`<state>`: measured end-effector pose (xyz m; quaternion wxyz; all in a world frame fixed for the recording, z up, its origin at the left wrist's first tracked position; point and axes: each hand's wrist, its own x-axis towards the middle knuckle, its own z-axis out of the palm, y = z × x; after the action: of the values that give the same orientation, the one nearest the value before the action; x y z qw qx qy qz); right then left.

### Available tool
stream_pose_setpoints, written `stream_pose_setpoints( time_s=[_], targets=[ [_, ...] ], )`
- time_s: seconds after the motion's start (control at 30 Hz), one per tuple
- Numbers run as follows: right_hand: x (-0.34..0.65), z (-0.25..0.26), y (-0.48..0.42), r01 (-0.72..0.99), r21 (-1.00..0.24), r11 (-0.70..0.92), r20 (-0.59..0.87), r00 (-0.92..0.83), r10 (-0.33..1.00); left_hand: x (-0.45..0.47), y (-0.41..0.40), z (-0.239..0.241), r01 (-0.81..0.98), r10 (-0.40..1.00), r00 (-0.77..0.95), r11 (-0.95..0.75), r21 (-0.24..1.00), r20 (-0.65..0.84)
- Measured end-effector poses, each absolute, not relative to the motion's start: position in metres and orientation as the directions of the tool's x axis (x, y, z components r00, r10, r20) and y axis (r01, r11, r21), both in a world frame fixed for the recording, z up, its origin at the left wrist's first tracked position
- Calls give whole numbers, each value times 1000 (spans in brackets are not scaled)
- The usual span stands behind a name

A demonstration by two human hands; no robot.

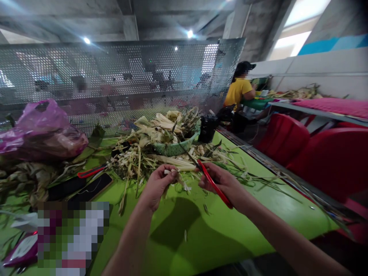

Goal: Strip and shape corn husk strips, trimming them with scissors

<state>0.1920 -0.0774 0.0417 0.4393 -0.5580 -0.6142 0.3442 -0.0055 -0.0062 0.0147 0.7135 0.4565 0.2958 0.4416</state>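
Observation:
My left hand (156,186) is closed in a pinch on a pale strip of dried husk (181,181), its loose end hanging below the fingertips. Red-handled scissors (212,181) are in my right hand (227,186), fingers around the handles and dark blades pointing up and left. The blades are apart from the strip. Just beyond my hands, loose husk scraps (129,159) lie around a green basket (172,148) heaped with dried husks (161,128). Small cut bits are scattered on the green tabletop (178,230) under my hands.
At left are a purple plastic bag (48,132), a red-handled tool (92,171) and a dark phone (92,188). A black container (207,128) stands beside the basket. A perforated metal panel (115,80) rises behind. Red chairs (287,134) and a person in yellow (236,92) are to the right.

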Motion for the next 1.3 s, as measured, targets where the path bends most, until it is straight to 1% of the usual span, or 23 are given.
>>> stream_pose_setpoints(
  time_s=[0.07, 0.13, 0.27, 0.4, 0.57, 0.73, 0.9, 0.97, 1.07, 1.2, 1.3],
  targets=[
    [186, 43, -69, 221, -965, 142, 150, 18, 989, -4, -7, 14, -340, 897, 442, 178, 923, -10],
    [179, 44, -60, 149, -978, 149, 153, 16, 988, -3, -7, 14, -319, 897, 442, 174, 932, -16],
    [163, 43, -45, 173, -974, 147, 149, -1, 989, -1, -7, 13, -296, 898, 439, 177, 939, -30],
    [158, 42, -36, 200, -969, 146, 155, 31, 987, -1, -5, 13, -292, 894, 442, 218, 931, -71],
    [162, 44, -28, 163, -971, 177, 187, 49, 981, -6, -2, 13, -292, 887, 453, 240, 926, -88],
    [167, 40, -19, 131, -964, 231, 240, 57, 969, -6, 2, 11, -228, 903, 421, 195, 954, -84],
    [165, 32, -10, 291, -927, 237, 236, -38, 971, -4, 5, 9, -257, 928, 373, 128, 958, -24],
    [164, 26, -8, 305, -917, 258, 249, -68, 966, -3, 6, 8, -245, 937, 348, 86, 966, 5],
    [165, 15, -7, 232, -941, 248, 243, -49, 969, -2, 6, 4, -203, 947, 322, 43, 978, 26],
    [166, 6, -11, 101, -973, 207, 215, 73, 974, 2, 4, -1, -194, 941, 337, 39, 980, 29],
    [165, 7, -16, 63, -984, 169, 173, 55, 983, 5, 4, -4, -146, 936, 346, -10, 989, 61]
  ],
)
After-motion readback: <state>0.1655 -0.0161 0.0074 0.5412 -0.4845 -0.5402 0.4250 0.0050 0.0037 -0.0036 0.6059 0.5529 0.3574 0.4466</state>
